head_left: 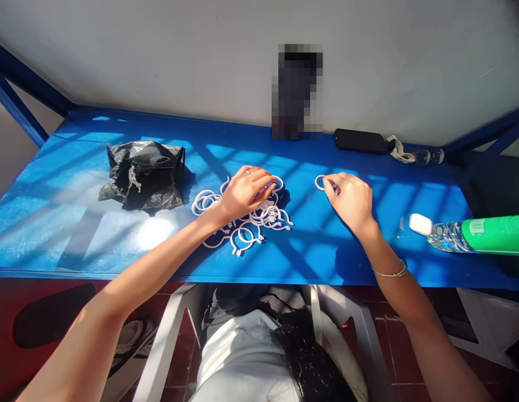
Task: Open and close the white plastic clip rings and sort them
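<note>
A loose pile of white plastic curtain rings (245, 239), several with small knobbed ends, lies on the blue table (310, 245). Over the pile, my left hand (246, 192) has its fingers curled around one white curtain ring (279, 182), partly hidden behind the fingers. To the right, apart from the pile, my right hand (351, 198) pinches another white ring (318, 182) between thumb and fingers. Its far side is covered by the hand. Left of the pile stands a crumpled black plastic bag (159, 173) with a torn, gaping mouth.
Along the back lie a black phone-like slab (360, 140) and a pale strap (399, 149) beside clear glasses (429, 156). A blurred-out object (297, 92) leans on the wall. At the right edge a green-labelled bottle (494, 234) lies sideways, near a white rounded case (421, 224).
</note>
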The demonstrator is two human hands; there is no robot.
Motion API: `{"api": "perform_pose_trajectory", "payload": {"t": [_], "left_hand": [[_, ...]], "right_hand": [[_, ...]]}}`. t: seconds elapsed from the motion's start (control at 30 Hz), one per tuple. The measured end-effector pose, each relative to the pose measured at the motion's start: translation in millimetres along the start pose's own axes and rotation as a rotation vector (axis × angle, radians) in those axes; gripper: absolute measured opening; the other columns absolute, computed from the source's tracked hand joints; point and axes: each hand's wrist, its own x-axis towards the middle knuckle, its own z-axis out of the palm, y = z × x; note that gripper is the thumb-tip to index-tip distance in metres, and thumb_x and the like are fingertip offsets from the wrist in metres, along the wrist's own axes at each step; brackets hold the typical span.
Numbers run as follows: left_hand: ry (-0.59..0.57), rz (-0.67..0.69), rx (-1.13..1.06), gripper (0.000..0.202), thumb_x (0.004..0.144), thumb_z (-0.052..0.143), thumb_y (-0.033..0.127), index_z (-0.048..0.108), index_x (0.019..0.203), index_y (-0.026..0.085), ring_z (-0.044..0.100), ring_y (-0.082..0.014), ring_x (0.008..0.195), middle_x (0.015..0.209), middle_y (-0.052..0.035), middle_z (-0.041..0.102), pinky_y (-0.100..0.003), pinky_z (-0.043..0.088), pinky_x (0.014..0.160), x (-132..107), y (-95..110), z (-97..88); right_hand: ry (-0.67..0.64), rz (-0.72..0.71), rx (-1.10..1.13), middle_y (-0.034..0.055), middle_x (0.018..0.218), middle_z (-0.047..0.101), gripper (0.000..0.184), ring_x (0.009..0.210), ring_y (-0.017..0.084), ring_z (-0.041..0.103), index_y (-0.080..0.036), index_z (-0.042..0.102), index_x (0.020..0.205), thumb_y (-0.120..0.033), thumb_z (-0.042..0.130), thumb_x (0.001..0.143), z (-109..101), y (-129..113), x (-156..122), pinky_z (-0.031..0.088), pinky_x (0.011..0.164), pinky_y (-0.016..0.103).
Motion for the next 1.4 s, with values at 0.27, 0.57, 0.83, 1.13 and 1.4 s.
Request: {"api": "perform_pose_trajectory", "payload": {"t": [0.27, 0.57, 0.83, 1.13, 1.4], "left_hand": [[0.096, 0.008, 0.083, 0.028, 0.102, 0.039, 0.027, 0.065, 0.095, 0.019, 0.063, -0.0171, 0.080, 0.088, -0.0052, 0.070, -0.035, 0.045, 0.084, 1.7, -9.4, 0.2], [0.081, 0.021, 0.136, 0.037, 0.101, 0.043, 0.036, 0.059, 0.073, 0.019, 0.059, -0.0183, 0.075, 0.081, -0.0049, 0.065, -0.039, 0.042, 0.086, 1.8, -13.6, -1.2], [-0.064, 0.047, 0.037, 0.035, 0.102, 0.036, 0.028, 0.067, 0.094, 0.016, 0.065, -0.0215, 0.095, 0.095, -0.0089, 0.072, -0.038, 0.043, 0.091, 2.3, -8.9, 7.3], [-0.197, -0.007, -0.089, 0.043, 0.103, 0.031, 0.033, 0.070, 0.105, 0.017, 0.065, -0.0239, 0.110, 0.108, -0.0094, 0.075, -0.043, 0.041, 0.101, 1.7, -0.1, 7.5], [-0.060, -0.043, -0.089, 0.040, 0.103, 0.038, 0.040, 0.066, 0.120, 0.016, 0.064, -0.0261, 0.115, 0.119, -0.0121, 0.071, -0.044, 0.043, 0.102, 1.9, 10.1, -4.2]], "right_hand": [[-0.007, -0.092, 0.065, 0.0027, 0.053, 0.056, 0.055, 0.048, 0.015, 0.048, -0.021, 0.052, 0.058, -0.049, 0.038, 0.104, -4.4, -17.9, -5.6, 0.028, 0.050, 0.031], [-0.189, -0.227, 0.272, 0.0086, 0.087, 0.069, 0.036, 0.081, 0.024, 0.063, -0.021, 0.061, 0.073, -0.037, 0.045, 0.101, 6.8, -26.4, -10.9, 0.047, 0.068, 0.035], [-0.368, -0.377, 0.359, 0.0103, 0.152, 0.046, 0.050, 0.135, 0.033, 0.045, -0.023, 0.041, 0.150, -0.024, 0.043, 0.099, 27.1, -37.7, -10.6, 0.042, 0.108, 0.055], [-0.267, -0.419, 0.321, 0.0127, 0.114, 0.068, 0.027, 0.103, 0.030, 0.060, -0.018, 0.064, 0.120, -0.026, 0.046, 0.101, 33.8, -33.9, -11.0, 0.051, 0.091, 0.047], [-0.187, -0.126, 0.602, 0.0075, 0.095, 0.072, 0.018, 0.085, 0.023, 0.067, -0.020, 0.070, 0.096, -0.027, 0.053, 0.098, 17.1, -40.5, -15.6, 0.055, 0.075, 0.035]]}}
